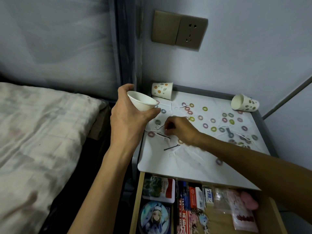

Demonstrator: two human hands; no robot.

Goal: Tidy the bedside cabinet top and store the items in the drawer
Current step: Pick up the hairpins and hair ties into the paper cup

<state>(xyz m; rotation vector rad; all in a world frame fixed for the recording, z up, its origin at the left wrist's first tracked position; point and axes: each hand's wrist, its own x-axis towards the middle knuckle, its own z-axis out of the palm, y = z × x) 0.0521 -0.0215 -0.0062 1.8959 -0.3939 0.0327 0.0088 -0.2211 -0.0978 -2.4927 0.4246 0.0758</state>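
Observation:
My left hand [130, 115] grips a white paper cup [141, 101], tilted, above the left edge of the cabinet top [194, 159]. On the white top my right hand [180, 130] has its fingers curled down, pinching at something small beside a black hairpin [163, 135]; what it pinches is hidden. A second hairpin [171, 147] lies nearer me. Several small coloured hair rings [213, 129] are scattered over the top. The drawer [211, 215] below stands pulled out, holding cards, boxes and keychains.
Two patterned paper cups lie on their sides at the back: one at the left corner [162, 90], one at the right [244, 103]. A bed with a pale quilt [42, 132] is on the left. A wall socket [179, 30] sits above the cabinet.

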